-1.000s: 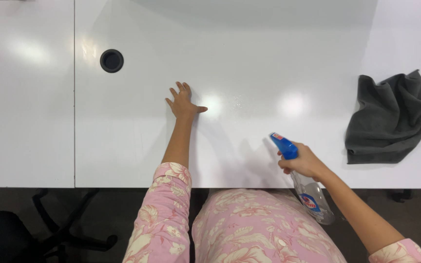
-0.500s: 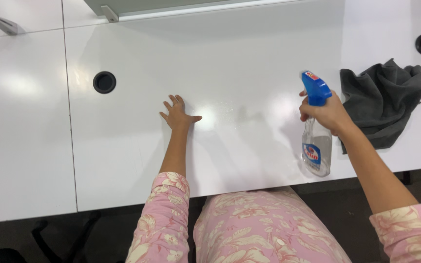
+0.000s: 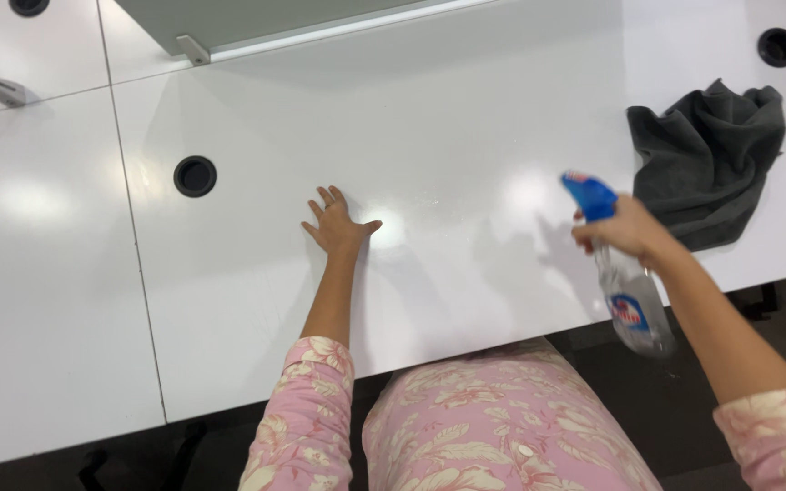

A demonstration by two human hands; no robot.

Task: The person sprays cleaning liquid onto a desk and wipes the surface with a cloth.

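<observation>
Since the earlier frame, the spray bottle (image 3: 620, 273) has been lowered and tilted, its blue nozzle aimed over the white bench (image 3: 466, 118). It is clasped in the closed grip of the right hand (image 3: 625, 232). The left hand (image 3: 337, 225) is laid flat, fingers spread, on the bench. A grey cloth (image 3: 707, 155) is seen just beyond the bottle.
</observation>
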